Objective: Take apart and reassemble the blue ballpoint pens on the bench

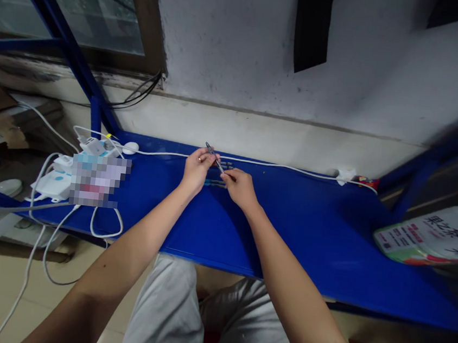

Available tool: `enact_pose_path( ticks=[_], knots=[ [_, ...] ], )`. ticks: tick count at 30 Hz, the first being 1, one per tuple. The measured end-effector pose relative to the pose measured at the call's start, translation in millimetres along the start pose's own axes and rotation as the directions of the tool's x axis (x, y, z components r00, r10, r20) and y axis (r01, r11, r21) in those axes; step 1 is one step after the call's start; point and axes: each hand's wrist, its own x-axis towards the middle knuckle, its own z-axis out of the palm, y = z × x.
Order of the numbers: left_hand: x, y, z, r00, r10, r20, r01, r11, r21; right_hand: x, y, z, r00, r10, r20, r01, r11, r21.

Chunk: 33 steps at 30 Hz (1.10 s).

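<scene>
A slim dark pen [218, 163] is held at a slant between my two hands, above the blue shelf. My left hand [197, 169] pinches it near its upper end, and a ring shows on one finger. At the pen's lower end, the fingers of my right hand [240, 187] are closed on it. Several more pens [215, 183] lie on the blue surface beneath and between my hands, partly hidden by them.
Power strips with white plugs and cables [54, 180] crowd the left end of the blue shelf [308, 229]. A white cable [278, 166] runs along the back edge. At the right stands a printed plastic package [430, 236]. Blue metal posts rise on both sides.
</scene>
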Motion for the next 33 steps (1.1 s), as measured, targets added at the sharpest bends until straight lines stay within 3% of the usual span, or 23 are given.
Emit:
enact_pose_path(
  ticks=[5,9,16,19,23,33],
  knots=[
    [-3.4,2.3,3.9,0.998,-0.002,0.059,0.004,0.999,-0.032,-0.9,-1.7,4.4,0.997,0.078,0.018,-0.079,0.995,0.059],
    [-0.1,-2.8,0.5,0.999,0.026,0.024,-0.026,0.999,-0.027,-3.1,-2.1,7.4,0.997,0.062,0.034,-0.065,0.994,0.092],
    [0.4,3.7,-1.6,0.985,-0.152,0.086,0.161,0.982,-0.101,-3.9,-1.1,14.0,0.981,0.142,0.130,-0.170,0.957,0.237],
    [-1.6,4.5,0.4,0.985,-0.126,0.117,0.137,0.986,-0.091,-3.7,-4.2,14.1,0.975,0.172,0.139,-0.205,0.938,0.279],
    [-0.1,-0.9,-0.9,0.993,-0.085,0.077,0.092,0.992,-0.087,-4.6,-7.0,13.8,0.977,0.156,0.143,-0.192,0.938,0.287],
    [-1.3,4.4,-2.1,0.980,-0.156,0.124,0.165,0.984,-0.069,-3.4,-7.6,17.7,0.940,0.251,0.229,-0.327,0.851,0.411]
  ],
)
